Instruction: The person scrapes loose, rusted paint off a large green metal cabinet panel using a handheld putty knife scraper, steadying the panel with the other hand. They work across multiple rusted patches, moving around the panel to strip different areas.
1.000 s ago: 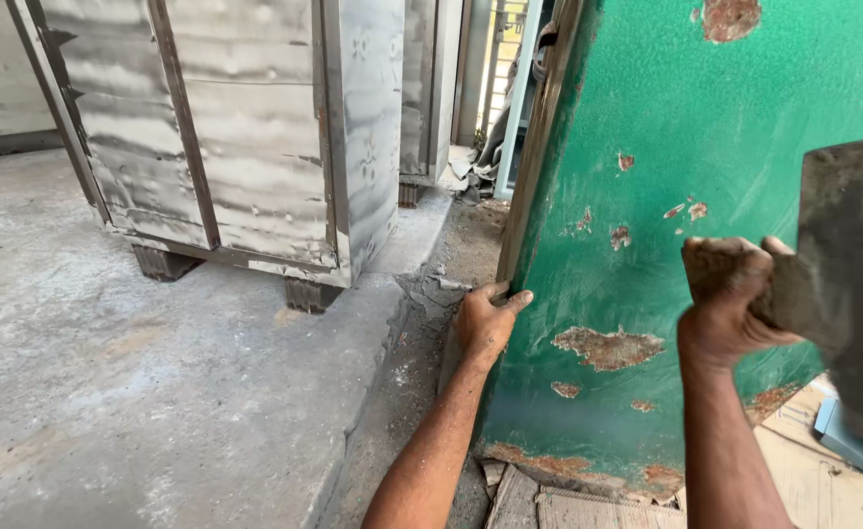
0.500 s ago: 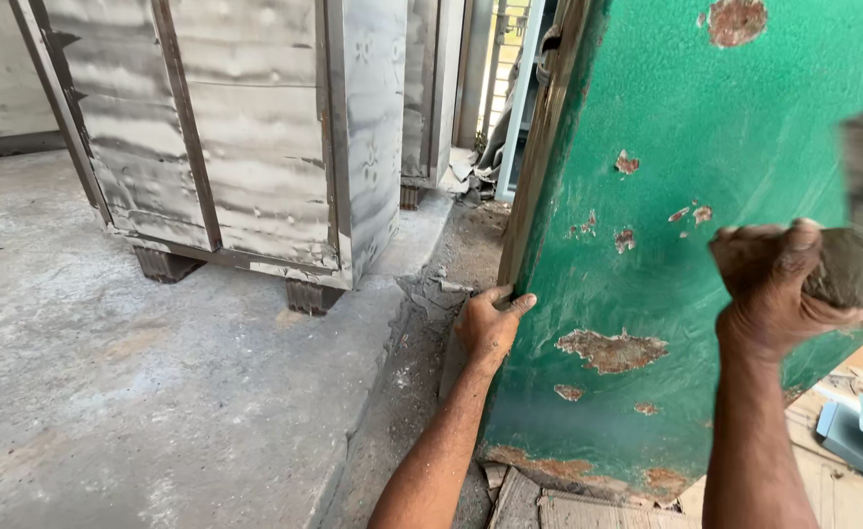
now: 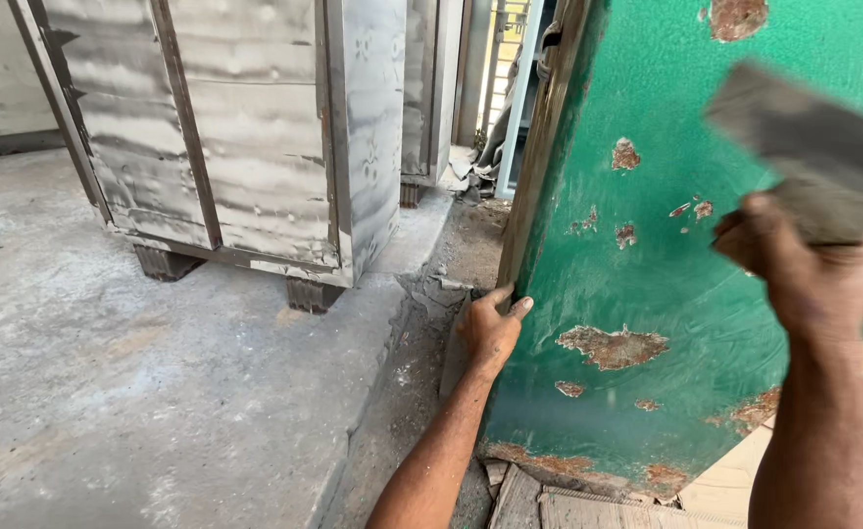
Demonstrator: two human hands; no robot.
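The green metal panel (image 3: 706,323) is the largest thing in view and serves as the landmark: it stands upright and slightly tilted on the right half of the scene, its paint chipped into rusty brown patches, with a band of rust along its bottom edge. To the left of the panel spreads a grey concrete floor (image 3: 108,392), dusty and stained, which ends in a broken curb with a strip of dirt and rubble running along the panel's left edge. Further left of the panel and behind it stands a tall grey metal cabinet (image 3: 245,137), streaked and dull, raised on short dark feet above the floor. Beyond the panel's upper left edge a narrow gap shows pale blue framing and scraps of debris. Below the panel's bottom edge lie flat pieces of wood and cardboard (image 3: 568,504).

The right hand (image 3: 804,269) is raised in front of the panel's right part, at about mid height. Its fingers are closed tightly around the handle end of a flat grey scraper (image 3: 813,147), whose wide blade angles up and to the left, blurred, close to the green surface; whether the blade touches the paint cannot be told.

The left hand (image 3: 490,328) is at the panel's left edge, low down. Its fingers are curled around that edge, thumb lying on the green face, gripping the panel.
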